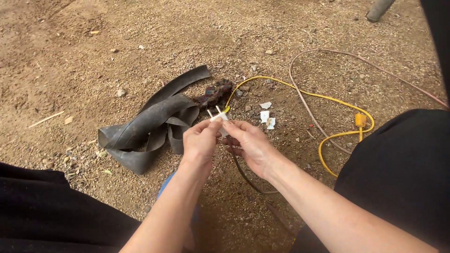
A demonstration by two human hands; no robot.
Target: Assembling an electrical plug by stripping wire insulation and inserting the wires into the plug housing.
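Observation:
My left hand (pixel 200 139) and my right hand (pixel 249 142) meet over the dirt ground, both pinching a small white two-pin plug (pixel 216 115). Its pins point up and away from me. A yellow cable (pixel 323 97) runs from the plug, arcs right across the ground and loops back near my right knee, with a small yellow fitting (pixel 360 119) on it. A dark wire (pixel 243 174) hangs below my right hand.
A folded black rubber inner tube (pixel 150 126) lies left of my hands, with a dark patterned rag (pixel 215 93) behind it. White plastic fragments (pixel 266 116) lie on the dirt. A pinkish cord (pixel 300 89) curves to the right. My black-trousered legs frame both sides.

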